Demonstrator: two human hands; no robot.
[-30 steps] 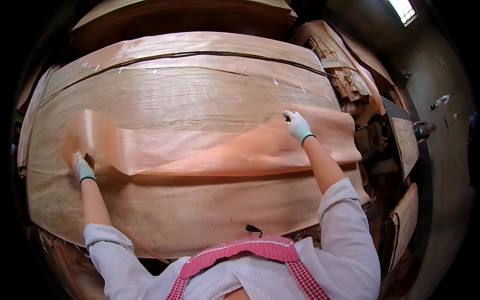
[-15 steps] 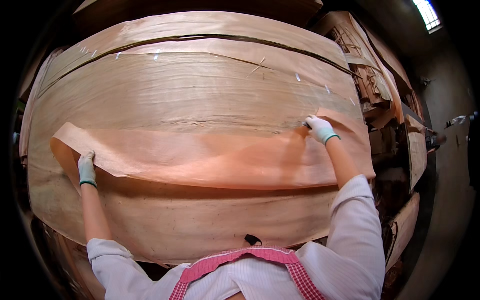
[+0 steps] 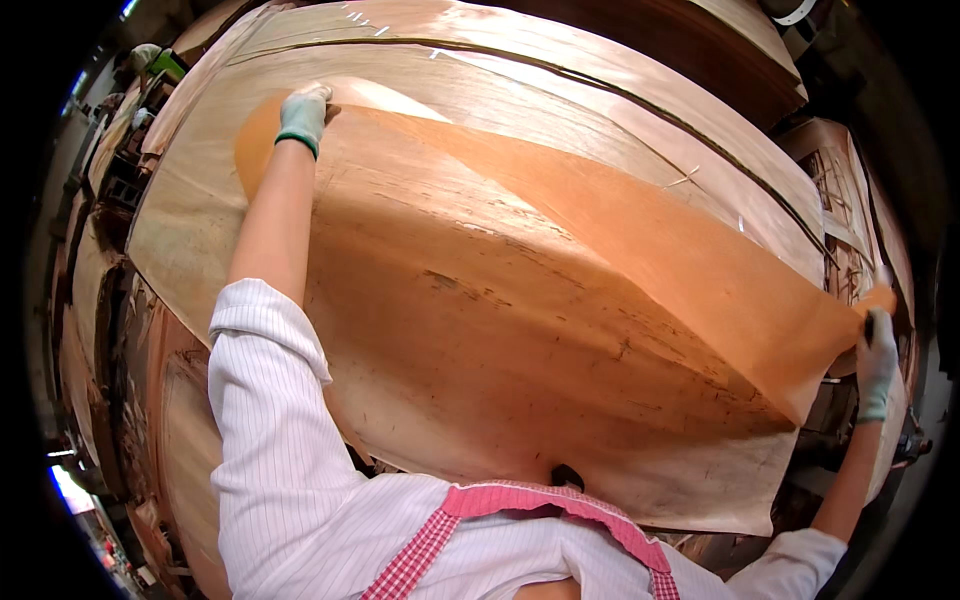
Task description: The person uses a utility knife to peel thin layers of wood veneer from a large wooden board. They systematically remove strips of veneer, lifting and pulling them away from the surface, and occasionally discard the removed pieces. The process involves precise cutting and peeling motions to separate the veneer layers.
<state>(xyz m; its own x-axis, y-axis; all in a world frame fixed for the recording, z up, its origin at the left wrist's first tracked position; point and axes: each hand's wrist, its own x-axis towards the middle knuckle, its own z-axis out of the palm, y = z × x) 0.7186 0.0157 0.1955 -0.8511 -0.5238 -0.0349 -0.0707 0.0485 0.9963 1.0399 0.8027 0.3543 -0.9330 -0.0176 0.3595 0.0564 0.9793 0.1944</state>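
A long, thin strip of orange-tan wood veneer point(image 3: 650, 245) stretches in the air between my gloved hands, curved and translucent. My left hand point(image 3: 303, 112) is closed on its left end, near the far left of the wide veneer sheet point(image 3: 480, 360) that lies below on a stack. At the right, past the edge of the stack, my right hand point(image 3: 876, 365) is closed around the strip's other end. A small dark thing shows at its fingers, too blurred to name. Dark cracks and rough patches mark the lower sheet.
A long dark split point(image 3: 600, 75) runs across the far part of the stack, with white tape pieces near it. Stacked sheets point(image 3: 745, 40) stand behind. Broken veneer point(image 3: 840, 190) is piled at the right, more stacks point(image 3: 95, 270) at the left. A small black object point(image 3: 567, 477) lies by my apron.
The veneer strip has risen off the wide sheet. My left hand has moved far forward, my right hand outward to the right and nearer. The view has turned.
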